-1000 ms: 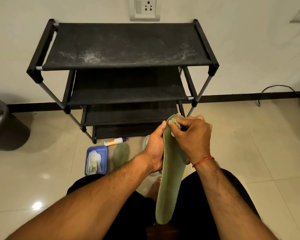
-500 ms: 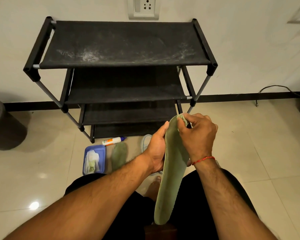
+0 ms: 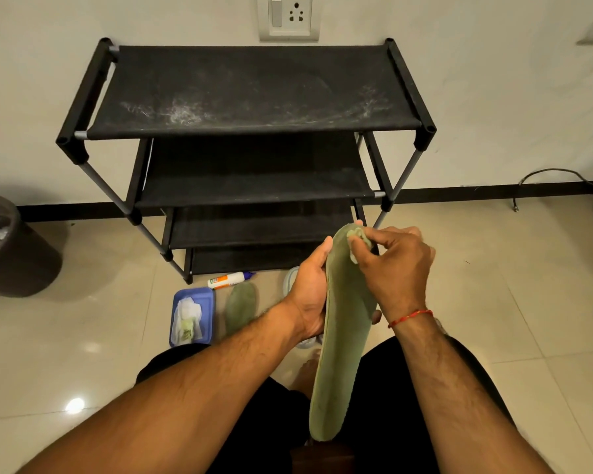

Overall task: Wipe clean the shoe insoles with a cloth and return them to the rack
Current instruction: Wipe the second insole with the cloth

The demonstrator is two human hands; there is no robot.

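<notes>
A long green insole [image 3: 343,340] stands nearly upright in front of me, its lower end near my lap. My left hand [image 3: 310,295] grips its left edge around the middle. My right hand [image 3: 396,268] pinches a small pale green cloth [image 3: 356,239] and presses it against the insole's top end. A second green insole [image 3: 240,307] lies flat on the floor further left. The black shoe rack [image 3: 254,128] stands against the wall behind, its shelves bare and its top dusty.
A blue tray [image 3: 208,295] holding crumpled wipes lies on the floor beside the second insole. A white bottle [image 3: 228,279] lies by the rack's foot. A pale shoe [image 3: 290,278] shows behind my left hand. A dark bin [image 3: 12,251] stands at left, and a cable [image 3: 555,174] lies at right.
My right hand has shifted the cloth slightly left across the insole's top end, back from its right edge. The left hand keeps the same hold.
</notes>
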